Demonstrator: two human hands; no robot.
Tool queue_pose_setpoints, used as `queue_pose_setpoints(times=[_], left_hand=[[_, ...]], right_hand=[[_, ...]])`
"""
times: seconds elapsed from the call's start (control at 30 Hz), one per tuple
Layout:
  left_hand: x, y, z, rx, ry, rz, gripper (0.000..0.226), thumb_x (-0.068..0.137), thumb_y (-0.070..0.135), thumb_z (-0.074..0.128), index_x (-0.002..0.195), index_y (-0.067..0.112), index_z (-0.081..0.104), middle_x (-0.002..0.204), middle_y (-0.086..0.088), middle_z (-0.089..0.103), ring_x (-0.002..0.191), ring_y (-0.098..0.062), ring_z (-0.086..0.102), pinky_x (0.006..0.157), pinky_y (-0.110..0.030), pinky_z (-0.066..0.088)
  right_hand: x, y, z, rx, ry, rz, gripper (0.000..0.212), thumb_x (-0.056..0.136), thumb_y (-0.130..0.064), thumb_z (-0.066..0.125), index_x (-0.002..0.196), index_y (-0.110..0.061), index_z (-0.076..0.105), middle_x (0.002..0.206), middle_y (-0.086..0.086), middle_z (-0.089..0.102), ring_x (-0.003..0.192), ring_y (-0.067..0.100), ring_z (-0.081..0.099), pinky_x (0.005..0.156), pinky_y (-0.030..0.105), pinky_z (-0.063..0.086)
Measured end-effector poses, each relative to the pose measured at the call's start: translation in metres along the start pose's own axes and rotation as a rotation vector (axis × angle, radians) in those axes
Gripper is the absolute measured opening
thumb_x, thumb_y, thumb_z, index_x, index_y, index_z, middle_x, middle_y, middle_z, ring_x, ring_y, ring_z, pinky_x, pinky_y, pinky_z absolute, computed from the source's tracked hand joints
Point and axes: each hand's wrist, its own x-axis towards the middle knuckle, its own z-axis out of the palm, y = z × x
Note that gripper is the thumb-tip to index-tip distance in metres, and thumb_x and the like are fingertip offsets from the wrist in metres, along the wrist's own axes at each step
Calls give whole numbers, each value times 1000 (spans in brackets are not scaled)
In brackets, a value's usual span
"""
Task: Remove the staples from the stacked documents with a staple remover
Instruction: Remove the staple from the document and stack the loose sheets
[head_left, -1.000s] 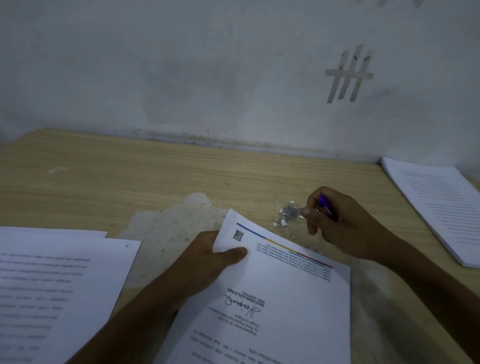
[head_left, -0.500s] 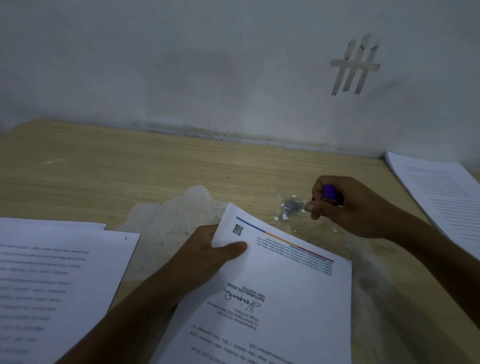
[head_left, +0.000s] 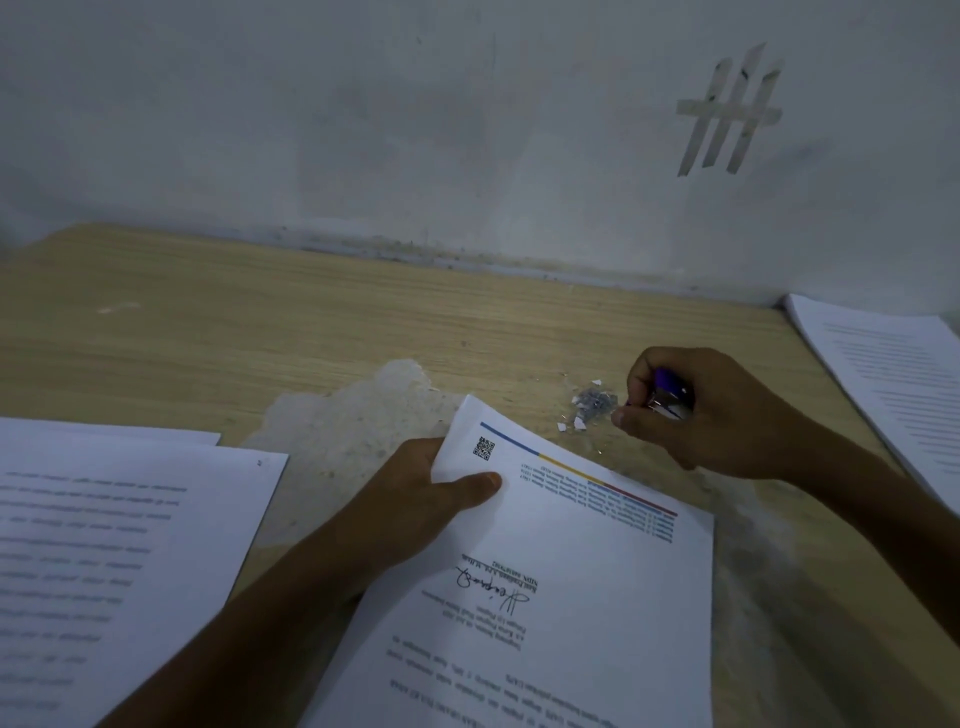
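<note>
Right hand (head_left: 711, 415) is clenched round the staple remover (head_left: 670, 397). Only a purple plastic top and a shiny metal bit show between the fingers. Jaws hidden; can't tell if they hold a staple.

Left hand (head_left: 410, 499) grips the far corner of the document (head_left: 545, 571), thumb on top just below the QR code, fingers hidden under the paper. That corner is lifted off the table (head_left: 260, 322). Sheet count unreadable, near edge cut off.

Just left of the right fingertips is a small grey metal heap of staples (head_left: 595, 402) ringed by white paper scraps (head_left: 571, 425). Single staples are too small to make out.

The document is white with a blue-yellow-red stripe and a signature.

The table is light wood-grain, with a pale worn patch (head_left: 353, 421) just beyond the left grip.

A paper stack (head_left: 104, 545) lies left of the left hand and a second stack (head_left: 893, 384) right of the right hand. Both are cropped, text blurred.

The wall is dull grey-white, with crossed tape strips (head_left: 727, 111) above the right hand.
</note>
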Motion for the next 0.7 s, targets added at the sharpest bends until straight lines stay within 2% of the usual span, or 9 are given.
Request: queue_pose_setpoints(times=[0.13,0.2,0.23,0.33,0.4,0.47,0.57,0.7], left_hand=[[-1,1,0,-5,3,-1,15,91,17,58,100,18,70,90,2,75,79,-16,72,72,-31,59],[-1,1,0,-16,6,-5,15,91,16,59,100,17,70,89,2,75,78,-16,72,69,-28,58],[-1,1,0,-19,7,-5,14,91,16,59,100,17,70,89,2,75,78,-16,72,69,-28,58],[-1,0,0,-30,-1,-3,15,91,16,59,101,16,70,90,1,75,80,-17,72,69,-29,58],[-1,0,0,-28,-5,-7,15,91,17,60,101,16,70,91,0,75,81,-18,72,73,-33,58],[-1,0,-1,-20,0,-8,16,90,17,60,102,16,70,93,0,75,83,-19,72,78,-38,58],[-1,-1,0,-13,9,-12,15,90,18,61,102,17,70,92,1,75,82,-17,72,79,-39,58],[-1,-1,0,-10,18,-7,14,89,18,61,101,17,71,91,2,75,82,-17,72,79,-39,57]], right_hand=[[0,-2,-2,109,-48,85,12,85,-18,67,78,-12,59,54,-2,59,42,12,54,42,17,40],[0,-3,-3,130,-64,96,7,85,-19,67,86,-15,62,59,0,59,45,11,56,42,16,40],[-1,-4,-3,134,-64,101,11,83,-19,69,91,-17,62,65,1,59,49,13,59,42,16,41],[-1,-5,-4,181,-39,132,25,74,-17,76,95,-17,62,75,2,65,59,19,68,44,25,50],[-1,-5,-6,211,-30,145,24,76,-13,74,97,-16,63,76,3,69,62,21,71,50,33,56],[-2,-4,-7,172,-35,126,21,84,-10,68,102,-18,62,70,4,70,57,16,69,50,33,56],[-3,-5,-9,65,-70,89,20,89,-9,62,104,-22,60,61,1,68,42,10,57,44,25,46],[-2,-9,-10,87,-103,56,19,92,-5,55,99,-21,59,56,5,63,38,11,50,43,25,42]])
